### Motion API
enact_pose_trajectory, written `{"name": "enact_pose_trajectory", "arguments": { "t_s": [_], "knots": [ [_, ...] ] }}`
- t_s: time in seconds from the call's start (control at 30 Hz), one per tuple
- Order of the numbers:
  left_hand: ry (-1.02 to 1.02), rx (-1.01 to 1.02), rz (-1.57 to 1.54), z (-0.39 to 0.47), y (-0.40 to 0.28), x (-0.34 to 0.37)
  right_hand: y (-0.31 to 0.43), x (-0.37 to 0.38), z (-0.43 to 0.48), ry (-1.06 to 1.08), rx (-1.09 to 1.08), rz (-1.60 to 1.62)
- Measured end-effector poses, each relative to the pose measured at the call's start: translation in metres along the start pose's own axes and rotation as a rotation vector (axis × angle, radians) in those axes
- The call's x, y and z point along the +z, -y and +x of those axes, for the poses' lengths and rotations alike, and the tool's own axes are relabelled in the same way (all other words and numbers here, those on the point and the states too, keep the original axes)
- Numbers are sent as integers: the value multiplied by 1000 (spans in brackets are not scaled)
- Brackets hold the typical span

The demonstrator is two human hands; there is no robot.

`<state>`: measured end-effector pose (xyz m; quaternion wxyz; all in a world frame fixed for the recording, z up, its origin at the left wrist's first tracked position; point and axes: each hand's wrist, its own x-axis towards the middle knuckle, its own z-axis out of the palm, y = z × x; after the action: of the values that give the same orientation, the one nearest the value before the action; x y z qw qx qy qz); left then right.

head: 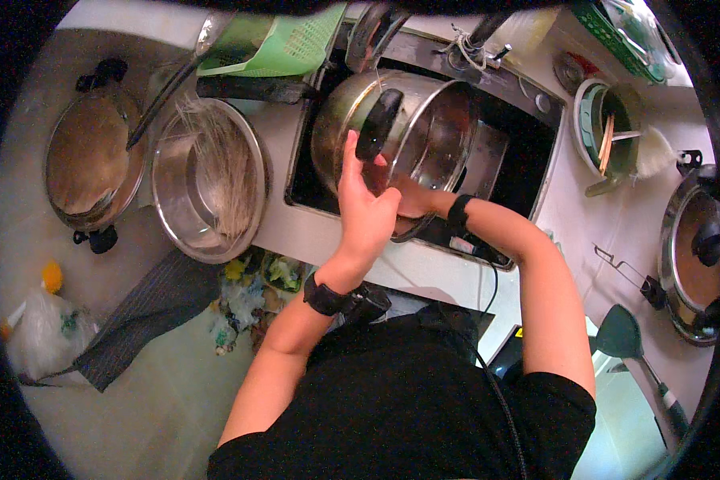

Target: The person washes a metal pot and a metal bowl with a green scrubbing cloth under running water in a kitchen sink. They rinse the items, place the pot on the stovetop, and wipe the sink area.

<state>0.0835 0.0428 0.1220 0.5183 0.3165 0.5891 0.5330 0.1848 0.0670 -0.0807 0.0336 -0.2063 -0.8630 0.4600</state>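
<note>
A large stainless-steel pot lies tipped over a black sink basin, its mouth facing right. My left hand grips the pot's near side by its black handle, the index finger stretched along it. My right hand reaches in at the lower part of the mouth; its fingers are mostly hidden, so what they hold cannot be told. Both wrists wear black bands. To the left, a steel basin holds a bundle of thin translucent strands, probably dry noodles.
A faucet tied with string stands behind the pot. A green basket, a black handle and a lidded pan are left. Right are a utensil container, a lidded pot and a green spatula. A cable hangs near my right arm.
</note>
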Motion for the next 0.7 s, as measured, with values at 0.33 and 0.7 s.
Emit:
{"name": "enact_pose_trajectory", "arguments": {
  "t_s": [0.33,0.7],
  "knots": [
    [-61,11,-191,3,-9,-14,-18,-59,-98,-931,656,-631],
    [41,-68,-431,27,-9,-60,3,-99,-142,-661,741,647]
  ]
}}
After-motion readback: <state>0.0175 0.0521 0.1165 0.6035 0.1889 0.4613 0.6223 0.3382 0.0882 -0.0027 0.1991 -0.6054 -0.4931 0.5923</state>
